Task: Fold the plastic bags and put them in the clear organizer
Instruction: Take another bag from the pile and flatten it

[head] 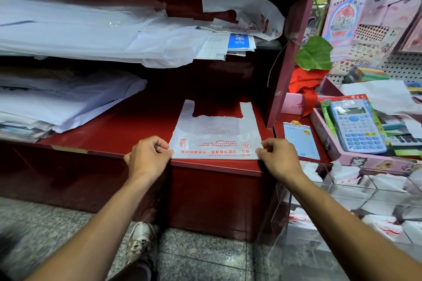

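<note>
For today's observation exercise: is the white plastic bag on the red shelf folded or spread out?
Spread out. The plastic bag lies flat, both handles visible; left hand and right hand pinch its near corners.

Both hands [148,155] [277,155] pinch the plastic bag's [214,137] near corners.

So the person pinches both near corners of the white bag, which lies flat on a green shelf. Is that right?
Not quite. The head view shows the shelf is dark red, not green. The rest holds: the left hand and right hand pinch the near corners of the white bag lying flat.
</note>
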`<state>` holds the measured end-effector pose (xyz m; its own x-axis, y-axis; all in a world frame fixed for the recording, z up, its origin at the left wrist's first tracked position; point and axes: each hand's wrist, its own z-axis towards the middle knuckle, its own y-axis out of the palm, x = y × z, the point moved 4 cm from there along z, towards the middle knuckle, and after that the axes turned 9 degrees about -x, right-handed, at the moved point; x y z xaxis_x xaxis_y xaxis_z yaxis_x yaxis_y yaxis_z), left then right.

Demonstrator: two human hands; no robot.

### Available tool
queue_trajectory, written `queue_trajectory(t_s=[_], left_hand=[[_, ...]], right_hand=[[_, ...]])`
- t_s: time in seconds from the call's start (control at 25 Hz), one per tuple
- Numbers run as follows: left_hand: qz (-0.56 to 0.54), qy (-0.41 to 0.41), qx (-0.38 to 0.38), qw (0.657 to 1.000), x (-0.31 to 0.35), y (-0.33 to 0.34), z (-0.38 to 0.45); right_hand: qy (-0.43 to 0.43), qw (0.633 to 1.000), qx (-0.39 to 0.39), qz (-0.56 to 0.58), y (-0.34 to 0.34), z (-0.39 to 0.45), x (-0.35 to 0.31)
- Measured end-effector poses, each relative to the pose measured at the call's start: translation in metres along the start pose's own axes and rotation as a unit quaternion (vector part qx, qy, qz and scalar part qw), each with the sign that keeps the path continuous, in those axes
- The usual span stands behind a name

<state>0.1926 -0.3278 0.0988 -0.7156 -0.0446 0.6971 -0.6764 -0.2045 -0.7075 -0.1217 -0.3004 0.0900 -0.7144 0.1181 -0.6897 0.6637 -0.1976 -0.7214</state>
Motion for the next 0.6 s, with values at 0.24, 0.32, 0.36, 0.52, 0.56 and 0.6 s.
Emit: queue_trajectory(t_s=[0.24,0.32,0.36,0.52,0.56,0.6], left_hand=[[0.004,0.007,-0.002,1.0,-0.001,0.003,0.002],[0.014,0.006,-0.005,1.0,-0.003,0.004,0.004],[0.019,0.007,-0.007,1.0,-0.003,0.005,0.004],[0.05,0.021,-0.028,0.998,0.0,0.008,0.005],[0.065,0.025,-0.039,0.997,0.001,0.009,0.005],[0.084,0.03,-0.049,0.995,0.002,0.011,0.005]], right_hand=[[-0.001,0.999,0.005,-0.033,-0.001,0.0,-0.003],[0.001,0.999,0.001,-0.045,0.0,0.001,-0.003],[0.002,0.999,-0.002,-0.05,0.001,0.002,-0.002],[0.01,0.998,-0.005,-0.065,0.002,0.001,-0.004],[0.011,0.998,-0.004,-0.062,0.001,0.0,-0.005],[0.014,0.998,-0.004,-0.059,0.001,0.0,-0.006]])
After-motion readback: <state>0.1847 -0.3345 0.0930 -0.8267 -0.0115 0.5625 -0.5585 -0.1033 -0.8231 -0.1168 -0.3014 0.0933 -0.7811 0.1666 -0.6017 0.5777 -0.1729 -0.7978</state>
